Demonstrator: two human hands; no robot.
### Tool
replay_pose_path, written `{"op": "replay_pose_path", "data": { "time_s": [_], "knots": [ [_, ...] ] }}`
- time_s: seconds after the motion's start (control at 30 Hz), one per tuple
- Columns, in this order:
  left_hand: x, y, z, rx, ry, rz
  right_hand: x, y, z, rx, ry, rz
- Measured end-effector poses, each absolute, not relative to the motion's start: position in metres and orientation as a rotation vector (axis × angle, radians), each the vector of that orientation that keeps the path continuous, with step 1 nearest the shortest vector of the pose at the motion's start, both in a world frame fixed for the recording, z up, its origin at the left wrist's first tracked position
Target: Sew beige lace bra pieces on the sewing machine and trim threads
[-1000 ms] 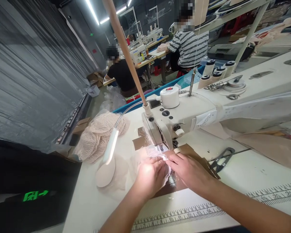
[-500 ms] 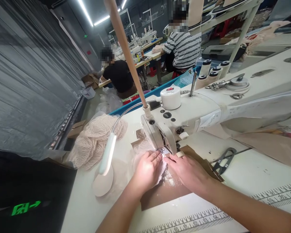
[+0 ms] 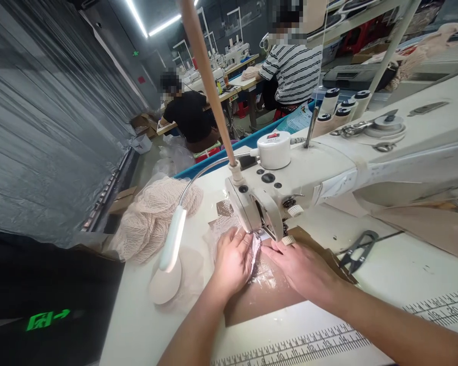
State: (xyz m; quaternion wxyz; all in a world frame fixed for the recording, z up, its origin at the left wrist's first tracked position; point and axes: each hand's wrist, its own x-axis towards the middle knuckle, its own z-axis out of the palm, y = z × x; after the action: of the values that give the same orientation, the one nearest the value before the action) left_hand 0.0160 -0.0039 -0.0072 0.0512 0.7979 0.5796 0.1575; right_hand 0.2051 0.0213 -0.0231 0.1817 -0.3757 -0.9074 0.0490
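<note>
Under the needle end of a white sewing machine [image 3: 248, 208] lies a piece of pale lace fabric [image 3: 256, 249], brightly lit along its edge. My left hand [image 3: 232, 262] rests over this fabric, fingers pressed together, with the folded edge showing along its right side. To the right, my right hand [image 3: 305, 267] lies low on a shiny brown sheet [image 3: 252, 305]. Its fingers are stretched out, with the tips close to the fabric's edge; whether they touch it is hard to tell. The needle point and presser foot are mostly hidden by the machine head and fingers.
Stacked lace pieces [image 3: 148, 218] and a round beige pad [image 3: 166, 284] lie left of the machine. A lamp [image 3: 173, 239] hangs above the pad. Thread snips [image 3: 359, 251] sit at right, and a ruler strip [image 3: 309, 345] runs along the front. Two people work at tables beyond.
The view has shifted slightly, so the scene sits a little further right. The lit fabric edge is now narrower beside my left hand, and my right fingertips are slightly further from it.
</note>
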Motion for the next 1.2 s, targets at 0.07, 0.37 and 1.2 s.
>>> {"op": "replay_pose_path", "data": {
  "time_s": [0.07, 0.37, 1.2],
  "knots": [
    [0.015, -0.005, -0.009, 2.387, 1.842, 0.452, 0.207, 0.02, -0.025, -1.04, -2.557, 0.146],
    [0.001, -0.032, 0.014, 2.107, 1.572, 0.363, 0.214, 0.022, -0.024, -0.946, -2.464, 0.302],
    [0.022, -0.032, 0.011, 2.488, 1.622, 0.33, 0.213, 0.017, -0.013, -0.98, -2.646, 0.085]
  ]
}}
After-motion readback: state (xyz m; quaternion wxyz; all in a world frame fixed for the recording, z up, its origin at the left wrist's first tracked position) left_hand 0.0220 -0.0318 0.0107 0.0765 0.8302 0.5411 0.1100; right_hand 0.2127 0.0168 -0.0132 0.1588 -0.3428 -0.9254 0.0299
